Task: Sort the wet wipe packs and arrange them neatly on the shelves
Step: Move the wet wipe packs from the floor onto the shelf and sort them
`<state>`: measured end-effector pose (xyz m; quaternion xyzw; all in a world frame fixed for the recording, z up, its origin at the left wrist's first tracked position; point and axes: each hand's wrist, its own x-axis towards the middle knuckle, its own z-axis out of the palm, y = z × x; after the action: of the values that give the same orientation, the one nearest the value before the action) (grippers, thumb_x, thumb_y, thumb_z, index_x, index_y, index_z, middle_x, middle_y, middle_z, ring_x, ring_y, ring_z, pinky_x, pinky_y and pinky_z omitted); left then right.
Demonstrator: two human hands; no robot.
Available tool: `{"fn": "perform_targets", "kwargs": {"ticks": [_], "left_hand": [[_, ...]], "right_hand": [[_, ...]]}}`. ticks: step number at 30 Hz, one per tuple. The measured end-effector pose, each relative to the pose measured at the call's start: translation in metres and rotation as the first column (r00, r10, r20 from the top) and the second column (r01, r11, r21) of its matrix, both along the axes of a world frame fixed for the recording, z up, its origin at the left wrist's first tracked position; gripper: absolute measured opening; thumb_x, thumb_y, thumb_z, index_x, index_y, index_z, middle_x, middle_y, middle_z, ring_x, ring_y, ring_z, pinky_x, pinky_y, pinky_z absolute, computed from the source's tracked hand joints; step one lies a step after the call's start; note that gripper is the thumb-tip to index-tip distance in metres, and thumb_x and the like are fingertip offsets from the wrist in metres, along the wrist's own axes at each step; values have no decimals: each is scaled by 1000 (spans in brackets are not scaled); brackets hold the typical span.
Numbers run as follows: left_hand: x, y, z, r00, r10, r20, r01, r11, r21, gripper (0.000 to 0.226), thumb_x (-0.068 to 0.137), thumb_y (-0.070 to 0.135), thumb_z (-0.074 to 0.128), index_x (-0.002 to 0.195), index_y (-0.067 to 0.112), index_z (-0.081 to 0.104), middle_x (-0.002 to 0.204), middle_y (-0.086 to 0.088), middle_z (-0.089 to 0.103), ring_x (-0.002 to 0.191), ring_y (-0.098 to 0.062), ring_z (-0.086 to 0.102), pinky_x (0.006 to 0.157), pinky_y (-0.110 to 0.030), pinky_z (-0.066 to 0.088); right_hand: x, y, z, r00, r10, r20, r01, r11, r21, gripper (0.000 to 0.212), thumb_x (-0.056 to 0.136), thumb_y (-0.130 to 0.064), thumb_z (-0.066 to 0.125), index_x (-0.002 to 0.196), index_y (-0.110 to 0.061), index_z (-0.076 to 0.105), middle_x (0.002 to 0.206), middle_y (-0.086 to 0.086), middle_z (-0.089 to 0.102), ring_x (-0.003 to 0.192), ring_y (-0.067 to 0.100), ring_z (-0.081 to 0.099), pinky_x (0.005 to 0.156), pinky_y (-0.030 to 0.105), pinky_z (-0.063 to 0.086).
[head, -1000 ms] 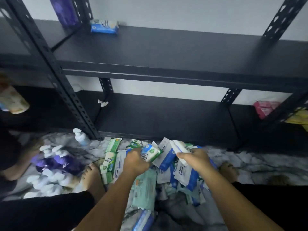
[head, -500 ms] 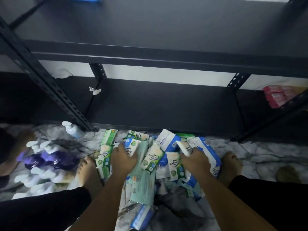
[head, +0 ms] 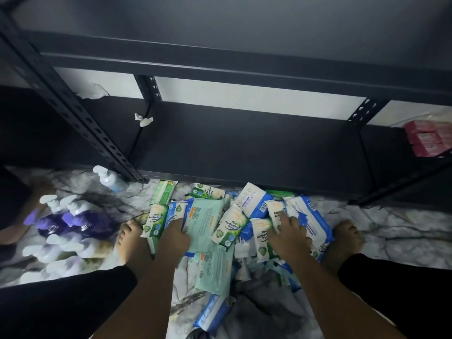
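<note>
– Marbled floor [head: 391, 228] runs along the front of the lower shelf [head: 244, 148]. Where are the wipes?
– On that floor, just in front of the shelf's front edge. It's a loose pile of wet wipe packs [head: 230, 226], green-and-white and blue-and-white, with a large pale green pack [head: 205, 221] lying in the middle.
– And the hands?
– Both are down in the heap. The left hand [head: 175, 236], toward the shelf's left end, lies on a small blue-topped pack [head: 176, 212]. Its fingertips are hard to make out, so I cannot tell whether it grips or only rests. The right hand [head: 291, 232], toward the shelf's right end, has its fingers spread flat over small white packs [head: 275, 211], touching rather than clasping them.
– Anything on the shelf itself?
– A crumpled tissue [head: 143, 119] near its back left corner. Pink packs [head: 428, 138] sit on the board beyond its right end. Pump bottles [head: 73, 216] lie on the floor in front of its left end, near a bare foot [head: 129, 238].
</note>
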<state>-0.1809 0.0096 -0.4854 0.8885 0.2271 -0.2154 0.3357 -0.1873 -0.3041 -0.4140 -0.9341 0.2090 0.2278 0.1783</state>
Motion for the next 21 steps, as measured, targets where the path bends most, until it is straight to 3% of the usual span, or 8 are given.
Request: {"fn": "perform_targets", "kwargs": {"ticks": [3, 6, 10, 14, 15, 18, 21], "left_hand": [[-4, -3, 12, 999, 11, 39, -10, 1000, -25, 27, 80, 18, 48, 103, 19, 61, 100, -5, 65, 96, -31, 63, 82, -38, 51], [-1, -15, 42, 993, 41, 106, -35, 998, -59, 32, 90, 14, 49, 118, 19, 63, 114, -6, 67, 100, -29, 61, 88, -38, 51], [4, -23, 81, 987, 13, 160, -1, 997, -78, 44, 97, 19, 52, 141, 17, 55, 130, -13, 64, 109, -33, 63, 84, -31, 49], [14, -23, 141, 946, -59, 319, 72, 997, -30, 39, 90, 20, 53, 126, 26, 66, 105, -10, 73, 79, -28, 70, 70, -31, 56], [18, -22, 161, 923, -66, 380, 82, 996, -25, 37, 89, 19, 53, 121, 26, 68, 105, -7, 74, 81, -25, 71, 73, -31, 57], [38, -15, 225, 795, -104, 598, 118, 993, 15, 41, 82, 23, 47, 114, 22, 73, 117, 1, 72, 107, -20, 67, 93, -29, 52], [63, 10, 293, 611, -204, 765, 151, 979, 140, 39, 81, 18, 49, 111, 19, 73, 113, 3, 71, 105, -19, 65, 93, -28, 51]], "right_hand": [[-4, 2, 6, 1000, 17, -20, -17, 1000, -1, 70, 96, -55, 46, 156, -31, 18, 160, 8, 23, 144, 37, 25, 115, 59, 25], [-9, 6, 16, 1000, 21, -8, -21, 1000, 3, 69, 96, -55, 45, 155, -30, 20, 160, 8, 24, 144, 36, 25, 115, 59, 25], [-8, 20, 43, 998, 66, 2, -66, 998, -1, 61, 96, -53, 45, 151, -30, 31, 154, 4, 35, 140, 32, 32, 114, 56, 29], [10, 47, 89, 976, 152, 157, -162, 985, 53, 54, 97, -51, 46, 146, -29, 43, 149, 1, 44, 135, 28, 38, 110, 50, 33], [17, 55, 104, 959, 171, 226, -190, 979, 68, 53, 97, -51, 47, 146, -30, 44, 148, 0, 45, 135, 27, 40, 109, 49, 34], [41, 79, 162, 843, 178, 508, -289, 946, 146, 48, 97, -43, 54, 142, -30, 50, 142, -4, 51, 130, 24, 45, 107, 48, 38], [62, 100, 233, 523, 146, 840, -517, 838, 176, 36, 93, -20, 62, 129, -19, 62, 120, -4, 61, 116, 19, 55, 101, 43, 47]]}}
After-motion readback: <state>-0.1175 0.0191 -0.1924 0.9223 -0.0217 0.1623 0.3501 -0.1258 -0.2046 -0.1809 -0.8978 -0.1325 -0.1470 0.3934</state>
